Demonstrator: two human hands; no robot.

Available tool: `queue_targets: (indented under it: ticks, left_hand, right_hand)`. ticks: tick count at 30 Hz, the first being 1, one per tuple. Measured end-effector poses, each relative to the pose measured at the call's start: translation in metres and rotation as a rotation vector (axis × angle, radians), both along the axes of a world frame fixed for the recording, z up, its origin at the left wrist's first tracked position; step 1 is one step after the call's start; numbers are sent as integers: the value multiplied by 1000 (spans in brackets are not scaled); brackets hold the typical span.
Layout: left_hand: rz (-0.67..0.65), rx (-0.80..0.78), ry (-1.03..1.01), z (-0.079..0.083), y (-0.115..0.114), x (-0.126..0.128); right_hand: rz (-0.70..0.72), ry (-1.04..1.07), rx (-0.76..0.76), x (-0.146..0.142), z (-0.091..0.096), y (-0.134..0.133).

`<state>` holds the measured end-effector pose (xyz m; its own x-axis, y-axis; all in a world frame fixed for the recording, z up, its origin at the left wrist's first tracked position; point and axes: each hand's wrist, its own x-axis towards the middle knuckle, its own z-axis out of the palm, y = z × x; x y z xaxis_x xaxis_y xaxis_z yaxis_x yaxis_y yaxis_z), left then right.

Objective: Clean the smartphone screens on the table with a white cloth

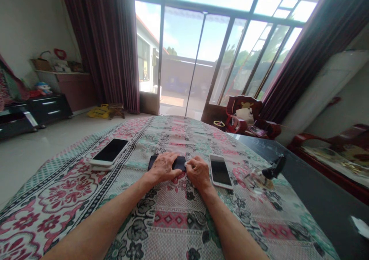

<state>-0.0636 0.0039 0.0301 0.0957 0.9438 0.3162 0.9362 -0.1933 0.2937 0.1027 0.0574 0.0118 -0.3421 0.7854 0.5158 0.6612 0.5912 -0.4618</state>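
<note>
Cloth-covered tabletop: left hand, fingers spread, lies over dark phone; right hand, fingers curled, at its end, contents unclear. Steady bracing advisable.

Single head-worn view — looking forward and down, at close range, over the cloth-covered tabletop, left hand and right hand near centre — with the windows beyond.

Dark smartphone: flat on patterned tablecloth, long axis running left-right; upper face dark, middle covered by left hand. Small white item at its right end, mostly hidden by right hand; identity unclear.
</note>
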Motion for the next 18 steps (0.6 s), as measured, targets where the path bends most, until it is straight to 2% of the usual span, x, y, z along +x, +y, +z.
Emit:
queue_targets:
  ticks: [13, 18]
  left_hand:
    - [13, -10, 13, -1, 1, 0]
    - [7, -19, -2, 0, 1, 0]
  right_hand:
    - [15, -37, -5, -1, 1, 4]
    - [109, -20, -1, 7, 1, 0]
